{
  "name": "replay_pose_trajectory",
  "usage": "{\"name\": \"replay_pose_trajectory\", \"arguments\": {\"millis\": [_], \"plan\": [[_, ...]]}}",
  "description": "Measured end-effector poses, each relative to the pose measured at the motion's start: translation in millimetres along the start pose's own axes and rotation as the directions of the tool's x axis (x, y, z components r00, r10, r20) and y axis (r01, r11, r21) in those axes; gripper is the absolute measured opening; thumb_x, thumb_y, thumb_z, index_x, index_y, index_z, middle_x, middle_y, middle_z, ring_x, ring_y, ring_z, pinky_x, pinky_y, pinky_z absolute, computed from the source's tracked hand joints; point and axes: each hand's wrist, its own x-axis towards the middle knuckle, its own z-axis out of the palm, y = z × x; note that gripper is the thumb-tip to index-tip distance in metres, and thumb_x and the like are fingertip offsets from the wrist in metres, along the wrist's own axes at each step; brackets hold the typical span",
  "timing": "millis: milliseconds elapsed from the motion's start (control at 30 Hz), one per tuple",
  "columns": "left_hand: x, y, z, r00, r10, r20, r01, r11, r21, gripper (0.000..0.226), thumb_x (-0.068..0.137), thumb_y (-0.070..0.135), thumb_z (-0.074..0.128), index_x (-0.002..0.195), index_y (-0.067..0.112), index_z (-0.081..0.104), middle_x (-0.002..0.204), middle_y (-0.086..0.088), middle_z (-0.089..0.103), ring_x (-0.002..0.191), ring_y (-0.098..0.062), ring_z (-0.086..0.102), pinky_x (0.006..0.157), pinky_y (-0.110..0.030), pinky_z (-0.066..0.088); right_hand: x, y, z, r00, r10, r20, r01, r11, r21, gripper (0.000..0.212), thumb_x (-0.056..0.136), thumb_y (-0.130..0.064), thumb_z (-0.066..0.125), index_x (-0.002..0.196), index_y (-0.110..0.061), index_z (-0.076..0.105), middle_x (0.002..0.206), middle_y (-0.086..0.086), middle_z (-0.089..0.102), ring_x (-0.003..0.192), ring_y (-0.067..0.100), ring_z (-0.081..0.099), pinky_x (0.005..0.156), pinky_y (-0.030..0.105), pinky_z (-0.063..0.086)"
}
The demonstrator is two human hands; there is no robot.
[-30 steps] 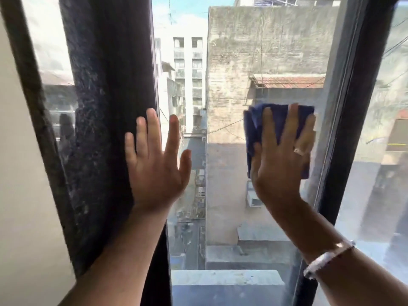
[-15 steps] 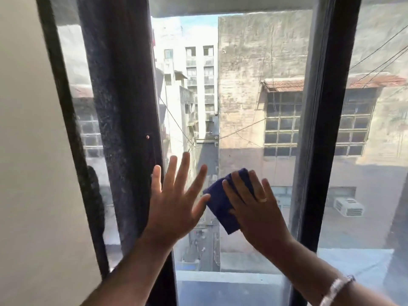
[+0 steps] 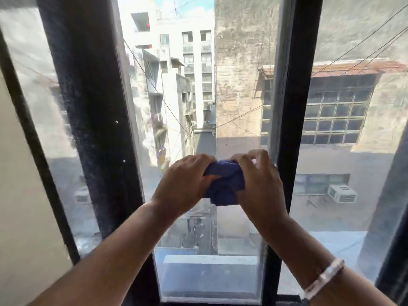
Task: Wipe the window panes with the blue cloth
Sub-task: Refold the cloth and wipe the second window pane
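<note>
Both forearms were bare, with no sleeve in view. The right wrist wore a pale, flat bracelet (image 3: 324,278) (whitish, slightly translucent, its make hard to tell). The hands were bare too, without gloves.

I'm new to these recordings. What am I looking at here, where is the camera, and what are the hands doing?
There is no machine here: a person wears a camera on the head, looking forward and down at their own hands. They face a window with dark frame bars and a middle pane, with buildings outside. The left hand and right hand both grip a bunched blue cloth in front of the pane. A pale bracelet sits on the right wrist.
</note>
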Motion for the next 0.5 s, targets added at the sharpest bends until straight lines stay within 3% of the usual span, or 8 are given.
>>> {"name": "replay_pose_trajectory", "arguments": {"millis": [100, 200, 267, 400, 500], "plan": [[26.2, 30.6, 5.2, 0.993, 0.118, 0.009, -0.116, 0.987, -0.114, 0.040, 0.092, 0.040, 0.044, 0.111, 0.010, 0.064, 0.098, -0.002, 0.070, 0.077, -0.012, 0.060, 0.066, -0.023, 0.046, -0.3, 30.4, -36.2, 0.996, 0.050, -0.080, -0.047, 0.998, 0.039, 0.048, 0.072, -0.017, 0.087, 0.114, -0.021, 0.063, 0.114, 0.008, 0.058, 0.100, 0.025, 0.062, 0.077, 0.027, 0.049], [59.6, 66.3, 27.7, 0.979, 0.205, -0.015, -0.203, 0.949, -0.241, 0.021, 0.096, 0.024, 0.059, 0.114, 0.014, 0.062, 0.101, 0.002, 0.067, 0.083, -0.001, 0.054, 0.073, -0.007, 0.042, -2.3, 67.8, -71.1, 0.982, 0.133, -0.136, -0.122, 0.988, 0.091, 0.045, 0.075, -0.018, 0.084, 0.116, -0.021, 0.064, 0.115, 0.006, 0.058, 0.102, 0.019, 0.058, 0.081, 0.013, 0.038], [79.6, 91.5, 46.1, 0.972, 0.237, -0.011, -0.230, 0.933, -0.278, 0.025, 0.092, 0.013, 0.067, 0.117, 0.013, 0.064, 0.105, -0.001, 0.068, 0.087, 0.001, 0.052, 0.076, -0.001, 0.040, -5.1, 93.0, -88.0, 0.966, 0.196, -0.165, -0.175, 0.975, 0.135, 0.046, 0.075, -0.007, 0.081, 0.116, -0.019, 0.066, 0.118, 0.005, 0.057, 0.105, 0.015, 0.056, 0.085, 0.007, 0.039], [113.2, 144.1, 76.1, 0.971, 0.238, 0.027, -0.209, 0.896, -0.393, 0.029, 0.094, 0.010, 0.064, 0.122, 0.017, 0.064, 0.114, 0.001, 0.067, 0.095, -0.009, 0.061, 0.080, -0.014, 0.050, -9.8, 140.9, -112.1, 0.909, 0.337, -0.244, -0.248, 0.910, 0.332, 0.063, 0.069, 0.021, 0.057, 0.118, -0.019, 0.061, 0.120, 0.002, 0.053, 0.106, -0.004, 0.054, 0.089, 0.002, 0.042], [134.7, 175.6, 93.6, 0.978, 0.195, 0.069, -0.152, 0.904, -0.399, 0.031, 0.096, 0.012, 0.064, 0.125, 0.022, 0.063, 0.117, 0.002, 0.066, 0.098, -0.016, 0.064, 0.084, -0.029, 0.056, -8.7, 174.8, -118.6, 0.851, 0.418, -0.319, -0.263, 0.863, 0.432, 0.073, 0.068, 0.023, 0.050, 0.117, -0.031, 0.056, 0.119, 0.004, 0.056, 0.109, 0.002, 0.058, 0.089, 0.018, 0.052]]}}
